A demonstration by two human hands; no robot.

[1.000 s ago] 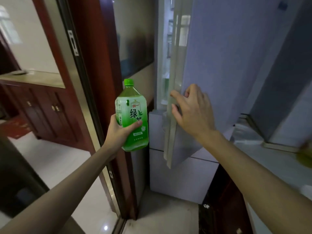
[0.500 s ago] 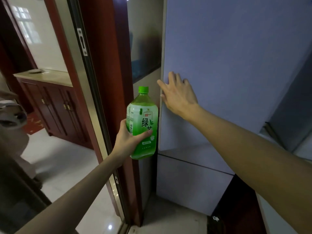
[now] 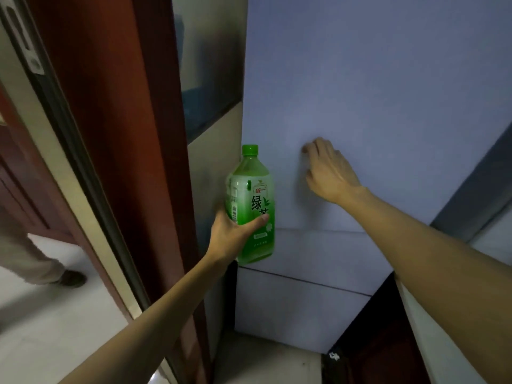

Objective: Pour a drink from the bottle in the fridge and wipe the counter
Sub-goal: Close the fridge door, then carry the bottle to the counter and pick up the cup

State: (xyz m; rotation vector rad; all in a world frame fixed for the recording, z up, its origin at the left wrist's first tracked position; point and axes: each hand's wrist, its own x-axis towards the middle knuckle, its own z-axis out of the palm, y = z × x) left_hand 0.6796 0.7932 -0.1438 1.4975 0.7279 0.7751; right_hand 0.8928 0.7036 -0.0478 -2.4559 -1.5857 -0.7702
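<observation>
Since 0.5 s ago: right hand (image 3: 328, 173) has shifted from the left edge of the fridge door (image 3: 374, 92) toward the middle of the door. Its fingers, flat before, are now bent and loosely curled, holding nothing. Contact between fingertips and door cannot be told; the hand is slightly blurred. Door ajar 1.0 s ago, now flush. Bottle (image 3: 250, 206) upright as before, in front of the fridge's left edge, its base level with the seam under the upper door. Clear plastic with a rounded shoulder and a ribbed green screw cap (image 3: 249, 150). Pale green liquid fills it to the neck, and a glossy wrap label carries green characters on white. Left hand (image 3: 230, 236) grips the lower body from the left, thumb pressed across the label front, fingers wrapped behind and out of sight. Fridge front is smooth, matte and pale blue-grey, with a flat drawer panel (image 3: 299, 309) below the door, set off by a thin dark seam. Left of the fridge is a polished red-brown wooden frame (image 3: 110, 106). Further left, a person's trouser leg and dark shoe (image 3: 69, 278) stand on shiny light floor tile (image 3: 41, 328).
</observation>
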